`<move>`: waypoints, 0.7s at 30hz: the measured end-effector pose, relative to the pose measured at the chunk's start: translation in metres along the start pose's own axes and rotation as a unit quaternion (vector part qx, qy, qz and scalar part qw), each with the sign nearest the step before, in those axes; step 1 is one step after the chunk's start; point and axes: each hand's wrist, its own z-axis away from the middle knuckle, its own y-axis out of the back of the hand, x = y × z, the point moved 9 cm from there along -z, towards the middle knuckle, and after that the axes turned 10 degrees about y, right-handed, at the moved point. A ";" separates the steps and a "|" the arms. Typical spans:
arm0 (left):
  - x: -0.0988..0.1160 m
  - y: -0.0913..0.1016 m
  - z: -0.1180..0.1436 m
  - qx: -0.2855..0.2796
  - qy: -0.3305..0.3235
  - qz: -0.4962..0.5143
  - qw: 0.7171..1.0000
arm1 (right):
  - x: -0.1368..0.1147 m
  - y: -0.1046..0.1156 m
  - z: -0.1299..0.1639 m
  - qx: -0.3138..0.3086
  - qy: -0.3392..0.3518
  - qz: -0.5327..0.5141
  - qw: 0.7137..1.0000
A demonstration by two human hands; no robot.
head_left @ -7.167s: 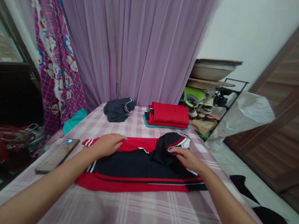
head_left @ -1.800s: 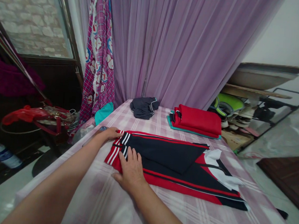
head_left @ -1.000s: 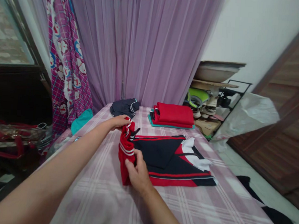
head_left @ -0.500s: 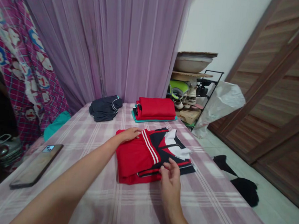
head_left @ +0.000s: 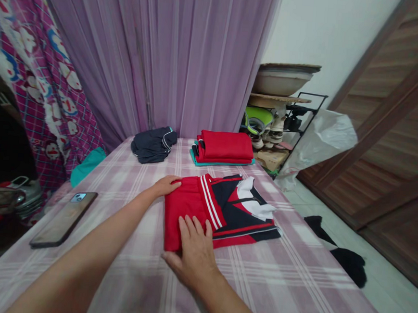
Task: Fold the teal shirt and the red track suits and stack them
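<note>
A folded red, navy and white collared top (head_left: pixel 186 198) lies on the bed, its white collar (head_left: pixel 251 198) toward the right. Two white stripes cross its middle. My left hand (head_left: pixel 166 186) rests at the far left corner of the red part, fingers stretched along the edge and thumb on the cloth. Over the near left corner, my right hand (head_left: pixel 194 247) is spread, fingertips flat on the red cloth and thumb off the near edge.
Behind the top lie a stack of folded red clothes (head_left: pixel 226 147) and a crumpled dark garment (head_left: pixel 154 145). A phone (head_left: pixel 64 220) lies at the left. Beyond the bed's right edge (head_left: pixel 313 249) are a shoe rack (head_left: pixel 298 120), a white bag (head_left: pixel 322 141) and black cloth on the floor (head_left: pixel 348 264).
My right hand has moved left from the navy part to the near left corner and spread out. My left hand has shifted left to the far corner. The red cloth lies flatter.
</note>
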 end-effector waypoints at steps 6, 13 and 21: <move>-0.031 0.020 -0.009 0.007 0.112 0.008 0.994 | -0.001 -0.010 -0.018 -0.023 -0.056 0.056 0.997; -0.032 0.012 0.004 -0.047 0.154 0.059 0.985 | -0.003 0.008 -0.017 -0.045 -0.067 0.035 0.996; -0.043 0.095 0.042 -0.011 0.176 0.105 0.979 | -0.048 0.026 -0.016 0.057 -0.013 -0.169 0.984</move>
